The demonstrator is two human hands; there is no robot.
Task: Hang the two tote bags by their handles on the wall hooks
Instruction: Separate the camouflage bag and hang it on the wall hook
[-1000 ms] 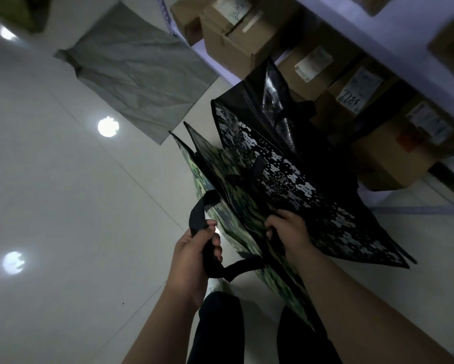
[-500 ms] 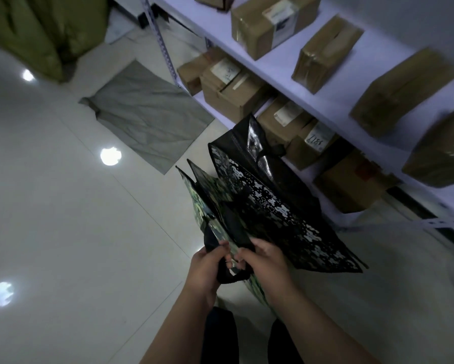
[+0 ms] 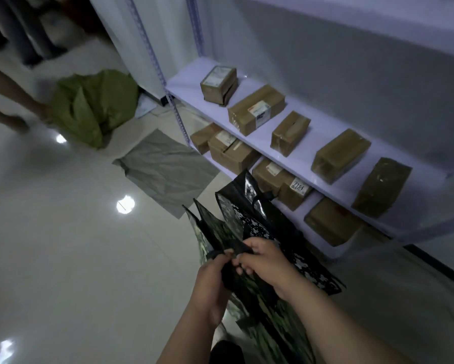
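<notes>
**Handles gathered over the pale floor**

Glossy tile floor (image 3: 63,258) lies beneath two tote bags at five o'clock. Both hands pinch black webbing handles (image 3: 240,249) together, likely to gather the loops for hooking: left hand (image 3: 211,282), right hand (image 3: 264,258). The green camouflage bag (image 3: 273,319) and black-and-white patterned bag (image 3: 249,219) look shiny, laminated and stiffly creased. Taped cardboard boxes (image 3: 256,109) fill white shelves (image 3: 333,153) at two o'clock. No hooks show.

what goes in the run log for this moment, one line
stage: gathering handles | left hand: shut on black handles | right hand: shut on black handles | tote bags: unhung | hooks: not visible
</notes>
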